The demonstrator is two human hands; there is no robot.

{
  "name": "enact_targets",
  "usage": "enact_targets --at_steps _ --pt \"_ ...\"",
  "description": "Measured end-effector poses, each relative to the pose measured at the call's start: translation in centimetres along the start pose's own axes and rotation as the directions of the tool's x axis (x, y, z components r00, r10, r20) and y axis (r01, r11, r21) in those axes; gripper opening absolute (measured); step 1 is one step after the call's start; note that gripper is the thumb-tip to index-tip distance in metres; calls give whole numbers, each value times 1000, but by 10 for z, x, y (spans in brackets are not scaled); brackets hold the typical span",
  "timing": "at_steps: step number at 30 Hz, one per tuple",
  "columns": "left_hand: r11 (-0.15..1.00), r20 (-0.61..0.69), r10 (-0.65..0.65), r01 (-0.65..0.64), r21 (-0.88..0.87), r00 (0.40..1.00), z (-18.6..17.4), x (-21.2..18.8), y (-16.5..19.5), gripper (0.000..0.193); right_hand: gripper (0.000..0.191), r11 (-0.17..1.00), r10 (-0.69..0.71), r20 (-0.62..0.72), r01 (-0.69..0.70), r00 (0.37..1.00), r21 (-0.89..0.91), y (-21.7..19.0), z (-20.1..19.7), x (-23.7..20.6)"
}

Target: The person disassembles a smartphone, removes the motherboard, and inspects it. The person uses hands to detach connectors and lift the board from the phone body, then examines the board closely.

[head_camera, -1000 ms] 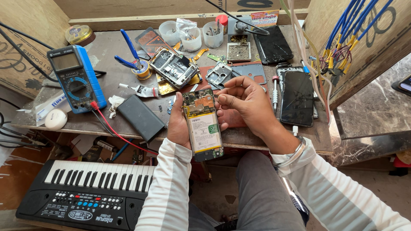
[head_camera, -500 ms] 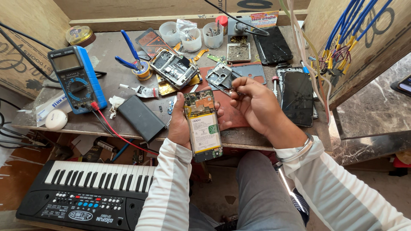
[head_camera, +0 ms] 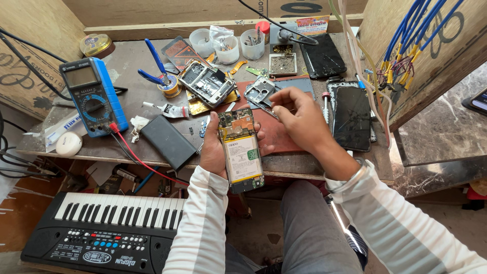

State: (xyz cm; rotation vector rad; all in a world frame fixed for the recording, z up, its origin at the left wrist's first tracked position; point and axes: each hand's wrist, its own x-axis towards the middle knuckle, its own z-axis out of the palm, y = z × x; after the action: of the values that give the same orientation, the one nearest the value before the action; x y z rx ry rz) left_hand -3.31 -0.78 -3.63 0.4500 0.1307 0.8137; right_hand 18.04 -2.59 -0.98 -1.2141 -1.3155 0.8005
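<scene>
White-batteried opened phone [head_camera: 241, 150] gripped in left hand [head_camera: 213, 152], right hand [head_camera: 299, 119] beside, pinching perhaps tweezers [head_camera: 264, 107].

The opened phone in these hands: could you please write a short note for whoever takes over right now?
Left hand: grips the opened phone, back cover off, battery and board exposed, held over the bench edge.
Right hand: pinches thin tweezers, tips just right of the phone's top; whether they hold anything is too small to tell.
Nearby: a phone frame behind the tweezers, a second opened phone, a dark phone to the right, multimeter to the left.
Done: cover off. Left: phone not reassembled.
</scene>
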Motion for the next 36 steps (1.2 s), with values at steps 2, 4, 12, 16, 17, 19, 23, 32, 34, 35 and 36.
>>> enact_targets --at_steps 2,4,12,16,17,19,23,32,34,35,36 --pt "1000 -19 7 -6 12 1000 0 -1 1 80 16 985 -59 -16 55 998 -164 -8 -7 -6" --pt "999 -55 11 -9 37 998 1 0 0 81 17 957 -70 -2 67 998 -283 -14 -16 -16" --pt "999 -84 0 3 32 996 4 -2 2 78 24 827 -154 67 165 986 -538 -32 -17 -31" --pt "998 -63 -32 36 60 997 4 0 1 86 23 914 -188 95 210 978 -346 -38 -10 -24" --pt "994 -55 -27 32 100 998 4 0 3 85 23 907 -241 104 262 965 -331 -39 -6 -22" --pt "984 -38 -17 23 178 999 4 -1 4 83 22 882 -342 123 363 932 -299 -40 2 -20" --pt "976 -35 -17 24 216 999 4 0 3 87 26 958 -127 110 151 986 -243 -45 15 -21" --pt "962 -50 -30 43 270 998 5 0 5 78 20 984 -10 28 15 1000 -177 -40 18 -17" --pt "965 -38 -25 34 260 999 5 0 5 76 19 983 96 43 -88 994 -161 -34 16 -11" --pt "966 -28 -23 30 257 999 5 0 5 76 19 994 91 93 -85 992 -70 -31 16 -8" --pt "967 -18 -21 25 254 1000 5 1 4 76 19 996 81 141 -85 987 22 -27 15 -4"
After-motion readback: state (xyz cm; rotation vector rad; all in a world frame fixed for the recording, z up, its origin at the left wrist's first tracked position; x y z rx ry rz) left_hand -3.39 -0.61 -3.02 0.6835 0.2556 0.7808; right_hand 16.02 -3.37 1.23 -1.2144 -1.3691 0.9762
